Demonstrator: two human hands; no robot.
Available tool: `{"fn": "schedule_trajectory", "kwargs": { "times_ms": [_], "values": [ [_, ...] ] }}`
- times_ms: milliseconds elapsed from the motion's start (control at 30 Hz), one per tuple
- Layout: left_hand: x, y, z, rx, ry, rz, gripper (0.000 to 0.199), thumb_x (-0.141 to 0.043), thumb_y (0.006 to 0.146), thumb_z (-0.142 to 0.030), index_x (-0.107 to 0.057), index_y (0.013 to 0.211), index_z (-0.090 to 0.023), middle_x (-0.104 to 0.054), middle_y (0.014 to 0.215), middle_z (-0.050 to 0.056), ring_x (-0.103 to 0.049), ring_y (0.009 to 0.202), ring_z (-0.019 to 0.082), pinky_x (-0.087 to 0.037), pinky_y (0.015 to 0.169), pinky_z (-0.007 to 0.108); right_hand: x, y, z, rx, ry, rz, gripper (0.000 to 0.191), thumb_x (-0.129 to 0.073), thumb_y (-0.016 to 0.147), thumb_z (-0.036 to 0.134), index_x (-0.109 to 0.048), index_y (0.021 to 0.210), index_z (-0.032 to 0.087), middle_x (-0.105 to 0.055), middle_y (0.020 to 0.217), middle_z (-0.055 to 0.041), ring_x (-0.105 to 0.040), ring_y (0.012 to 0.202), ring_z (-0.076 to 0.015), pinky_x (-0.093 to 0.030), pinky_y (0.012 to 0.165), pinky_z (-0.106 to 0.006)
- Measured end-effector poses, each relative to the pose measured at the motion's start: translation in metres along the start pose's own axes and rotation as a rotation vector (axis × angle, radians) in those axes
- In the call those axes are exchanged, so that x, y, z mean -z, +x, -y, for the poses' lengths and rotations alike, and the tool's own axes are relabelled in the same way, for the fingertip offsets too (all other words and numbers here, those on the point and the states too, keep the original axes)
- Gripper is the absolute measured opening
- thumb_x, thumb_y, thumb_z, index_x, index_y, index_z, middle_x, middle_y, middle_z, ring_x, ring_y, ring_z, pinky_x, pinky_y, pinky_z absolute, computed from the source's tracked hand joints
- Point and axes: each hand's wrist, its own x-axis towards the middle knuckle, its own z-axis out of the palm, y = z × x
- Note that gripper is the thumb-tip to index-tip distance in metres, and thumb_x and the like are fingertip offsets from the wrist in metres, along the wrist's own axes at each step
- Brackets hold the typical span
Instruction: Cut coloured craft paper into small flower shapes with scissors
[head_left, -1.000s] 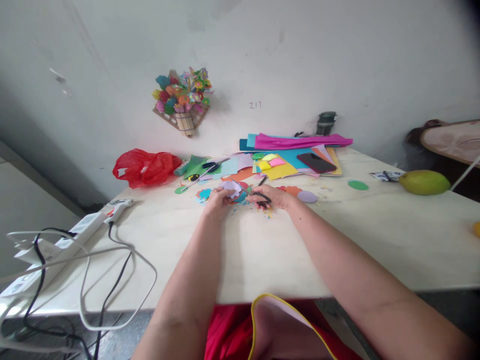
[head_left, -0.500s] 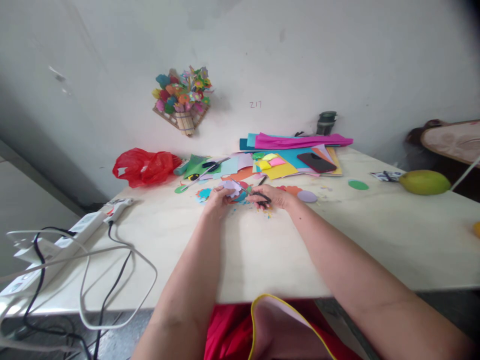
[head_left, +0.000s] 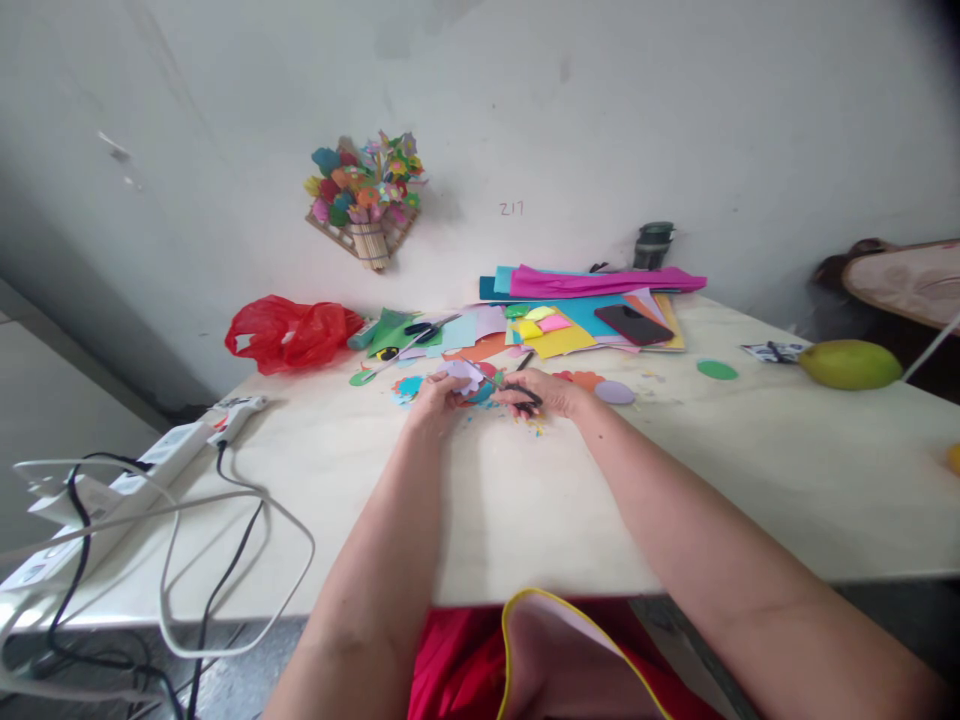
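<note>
A pale purple paper piece (head_left: 463,374) with a scalloped edge is held by my left hand (head_left: 437,396), its fingers pressed together on it. Black-handled scissors (head_left: 527,396) are in my right hand (head_left: 541,391), fingers wrapped round the handles, the blades pointing left at the paper's edge. Round and scalloped cut-outs lie close by: a blue one (head_left: 409,388) left of my left hand, an orange one (head_left: 586,381) and a purple oval (head_left: 615,392) right of my right hand. Small coloured scraps (head_left: 531,425) are scattered beneath my hands.
Behind my hands lie coloured sheets (head_left: 559,337), a phone (head_left: 634,324) and a second pair of scissors (head_left: 422,330). A red plastic bag (head_left: 292,335) sits at the back left. Cables and a power strip (head_left: 142,482) cover the left side; a yellow-green fruit (head_left: 849,364) is at right.
</note>
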Motion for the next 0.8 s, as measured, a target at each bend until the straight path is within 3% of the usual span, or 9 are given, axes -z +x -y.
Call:
{"fn": "schedule_trajectory", "kwargs": {
  "times_ms": [267,800],
  "values": [
    [0.0010,0.0006,0.0004,0.001,-0.007,0.014,0.019,-0.073,0.049,-0.011,-0.068,0.066,-0.010,-0.067,0.064,0.005,-0.062,0.060,0.015,-0.053,0.060,0.026,0.0009,0.0018,-0.0024,0.004,-0.032,-0.002,0.036,-0.074,0.071,0.046,-0.053,0.068,0.016,-0.058,0.051,0.0021,-0.048,0.038,-0.0062,-0.030,0.034,-0.018],
    [0.0011,0.0013,0.0007,0.009,-0.060,0.003,0.015,-0.071,0.051,-0.005,-0.065,0.064,-0.010,-0.066,0.062,0.003,-0.061,0.057,0.013,-0.055,0.065,0.027,-0.0025,0.0001,0.0012,-0.023,-0.004,-0.054,0.032,-0.071,0.073,0.041,-0.052,0.067,0.016,-0.056,0.049,0.0024,-0.043,0.034,-0.0050,-0.026,0.031,-0.016]
  ]
}}
